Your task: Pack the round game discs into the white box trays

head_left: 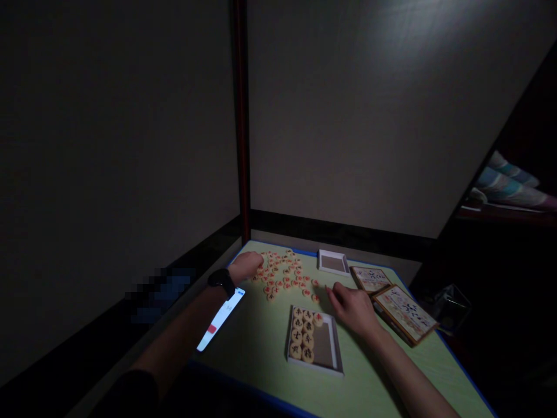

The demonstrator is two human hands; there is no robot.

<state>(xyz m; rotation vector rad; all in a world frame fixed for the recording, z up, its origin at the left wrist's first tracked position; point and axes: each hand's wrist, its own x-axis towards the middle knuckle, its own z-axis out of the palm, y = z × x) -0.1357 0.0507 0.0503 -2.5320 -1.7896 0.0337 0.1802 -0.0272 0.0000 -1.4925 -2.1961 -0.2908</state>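
Over the left edge of a scatter of round Chinese chess pieces (287, 284), my left hand (247, 266) has its fingers curled in; whatever is under them is hidden. A dark watch (221, 282) is on that wrist. My right hand (354, 310) hovers between the loose pieces and the stacked boxes, one finger stretched out and nothing visible in it. Just left of it lies a shallow open box tray (324, 342). Two columns of black-marked pieces (302, 335) fill its left part, and a red-marked piece (318, 319) starts a third column.
A lit phone (221, 319) lies by my left forearm. Toward the wall is another shallow box part (333, 263). Two printed flat boxes (407, 313) overlap at the right. The green table (261, 348) has a blue edge and meets a walled corner.
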